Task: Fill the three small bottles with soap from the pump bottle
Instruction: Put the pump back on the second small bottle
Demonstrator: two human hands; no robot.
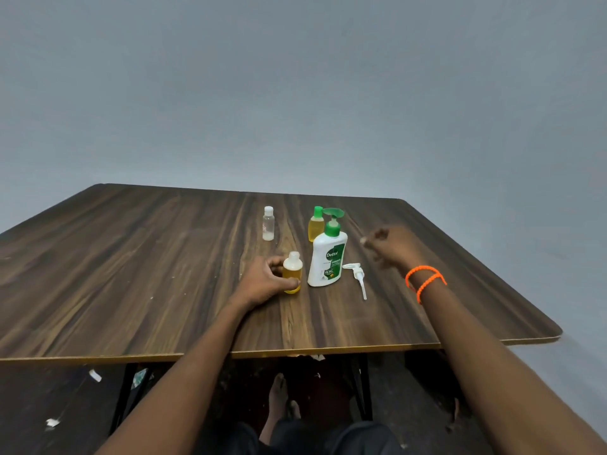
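The white pump bottle (328, 261) with a green pump head stands upright mid-table. Just left of it, my left hand (262, 284) grips a small uncapped bottle (292, 272) holding yellow soap, which stands on the table. My right hand (391, 246) hovers blurred to the right of the pump bottle, fingers curled, pinching a small white thing (363, 240) that looks like a cap. Behind the pump bottle stands a small green-capped bottle (315, 226) with yellow soap. Further left stands a clear small bottle (268, 224) with a white cap, apparently almost empty.
A loose white pump head (357, 275) lies on the dark wooden table (131, 274) right of the pump bottle. A grey wall rises behind the table. Below the near edge are the table's legs, my feet and scraps of paper on the floor.
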